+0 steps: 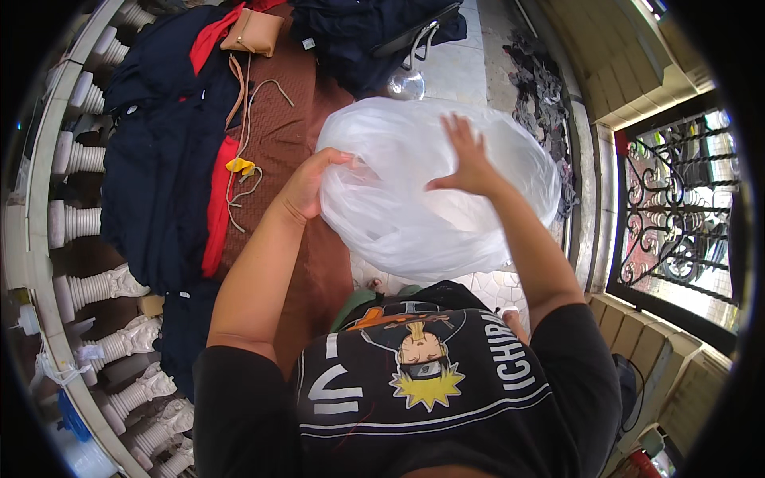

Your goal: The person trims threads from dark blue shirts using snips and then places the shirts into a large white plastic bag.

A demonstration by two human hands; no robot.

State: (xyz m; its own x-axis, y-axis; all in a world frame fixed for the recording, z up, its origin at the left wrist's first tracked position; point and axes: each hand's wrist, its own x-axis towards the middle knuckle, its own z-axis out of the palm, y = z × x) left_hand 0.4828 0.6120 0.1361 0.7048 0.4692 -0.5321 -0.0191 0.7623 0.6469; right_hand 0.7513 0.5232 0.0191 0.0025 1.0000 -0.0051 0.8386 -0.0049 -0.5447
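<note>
Loosely Puffed White Bag Between Two Hands

A translucent white plastic bag (398,203) billows just right of the brown cloth (279,135), overlapping its right edge in view; whether it rests on anything cannot be told. The left hand (309,185), over the cloth's right side, grips the bag's near-left edge between thumb and fingers. The right hand (472,163), farther right of the cloth, holds nothing, its fingers fanned out in front of the bag; contact with the plastic is unclear.

Along the cloth's left side lie navy garments (159,183) with a red strip (218,215). A tan pouch (252,33) sits at the cloth's far end, and a small yellow item (240,166) lies by its left side. More dark garments (339,52) are heaped at its far right corner. Beyond the navy pile, left of the cloth, runs a white balustrade (80,157); well to the cloth's right stands a dark metal gate (677,255).
</note>
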